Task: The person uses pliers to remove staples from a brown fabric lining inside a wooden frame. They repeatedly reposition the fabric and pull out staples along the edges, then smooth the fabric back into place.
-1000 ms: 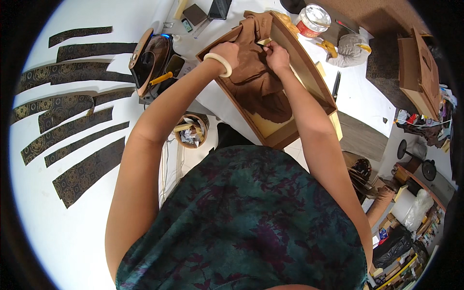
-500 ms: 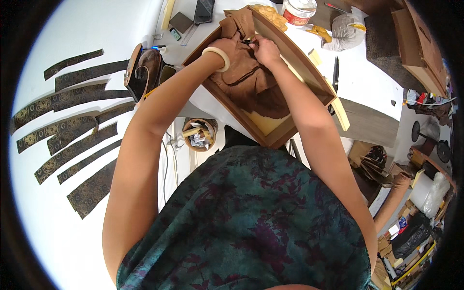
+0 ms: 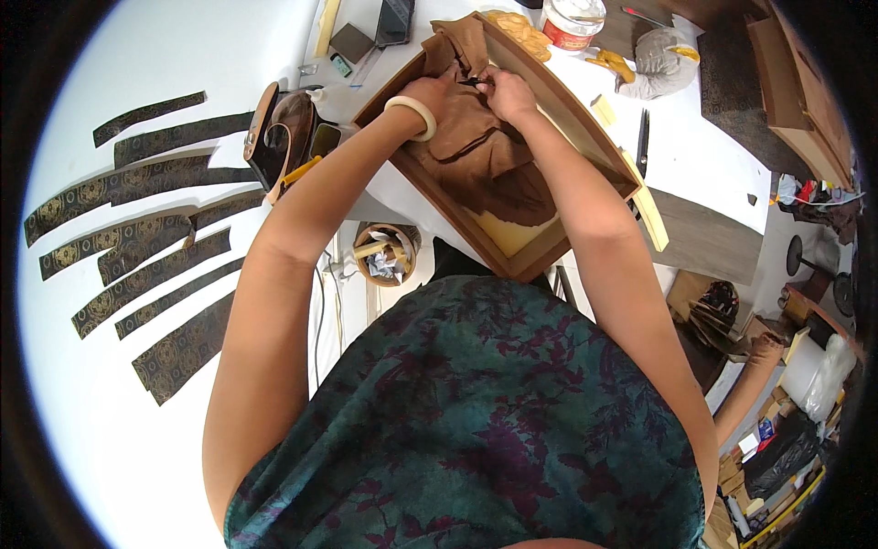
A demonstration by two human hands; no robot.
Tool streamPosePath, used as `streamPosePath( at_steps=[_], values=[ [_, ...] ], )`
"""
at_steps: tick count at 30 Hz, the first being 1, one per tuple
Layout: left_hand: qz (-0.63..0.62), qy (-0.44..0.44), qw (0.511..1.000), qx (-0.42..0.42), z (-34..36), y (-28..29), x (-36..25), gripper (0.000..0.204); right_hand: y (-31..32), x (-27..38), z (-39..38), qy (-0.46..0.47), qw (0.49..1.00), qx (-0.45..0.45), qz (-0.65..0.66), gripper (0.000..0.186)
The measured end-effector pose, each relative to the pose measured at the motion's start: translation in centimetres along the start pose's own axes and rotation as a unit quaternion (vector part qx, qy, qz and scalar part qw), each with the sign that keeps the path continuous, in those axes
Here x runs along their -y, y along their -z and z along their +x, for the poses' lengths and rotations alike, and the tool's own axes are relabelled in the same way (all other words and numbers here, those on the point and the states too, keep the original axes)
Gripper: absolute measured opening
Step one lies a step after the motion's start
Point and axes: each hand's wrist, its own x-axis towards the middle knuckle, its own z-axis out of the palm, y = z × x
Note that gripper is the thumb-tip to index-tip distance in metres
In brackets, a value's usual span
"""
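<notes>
A wooden box (image 3: 437, 199) stands tilted across the view, with a pale yellowish lining showing at its near corner. Crumpled brown cloth (image 3: 471, 137) fills much of it and rises over the far corner. My left hand (image 3: 430, 93), with a cream bangle (image 3: 419, 112) on its wrist, grips a fold of this cloth, its fingertips partly hidden. Close beside it, my right hand (image 3: 508, 94) is closed around a small black tool (image 3: 471, 81) whose tip meets the cloth near the left fingers. The tool's exact kind is too small to make out.
Patterned dark strips (image 3: 165, 183) lie on the white surface at left. Sunglasses (image 3: 291, 146) rest left of the box; a waste basket (image 3: 386, 254) stands below. Beyond are a white tub (image 3: 572, 22), a grey glove (image 3: 663, 62), black scissors (image 3: 643, 137) and a phone (image 3: 395, 22).
The whole view has shifted slightly. Both hands stay at the same fold of cloth, with barely any movement of the fingers and the black tool.
</notes>
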Motion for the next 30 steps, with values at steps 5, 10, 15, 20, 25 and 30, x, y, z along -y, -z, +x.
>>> streamPosePath(
  at_steps=[5, 10, 15, 20, 25, 30],
  values=[
    [-0.008, 0.000, 1.000, -0.003, -0.2, -0.2, 0.4, 0.073, 0.2, 0.1, 0.0, 0.000, 1.000, 0.027, -0.010, 0.025],
    [-0.012, -0.013, 1.000, -0.005, -0.3, -0.1, 0.4, 0.072, -0.1, 0.2, -0.2, 0.008, 1.000, 0.002, -0.007, 0.024],
    [-0.047, -0.011, 0.998, -0.031, -0.6, 0.0, 0.4, 0.071, -0.3, -0.6, -0.4, -0.002, 1.000, -0.012, 0.013, 0.025],
    [-0.074, -0.029, 0.994, -0.072, -0.8, -0.6, 1.0, 0.071, 0.6, 0.2, -0.4, 0.003, 1.000, 0.026, 0.010, 0.027],
    [-0.083, -0.037, 0.992, -0.087, -0.5, -0.9, 1.4, 0.069, 0.3, 0.7, 0.2, -0.001, 0.999, 0.040, 0.001, 0.027],
    [-0.095, -0.050, 0.989, -0.101, -1.0, -0.8, 1.2, 0.072, 0.3, 1.0, 0.2, 0.005, 0.999, 0.045, -0.001, 0.026]
  ],
)
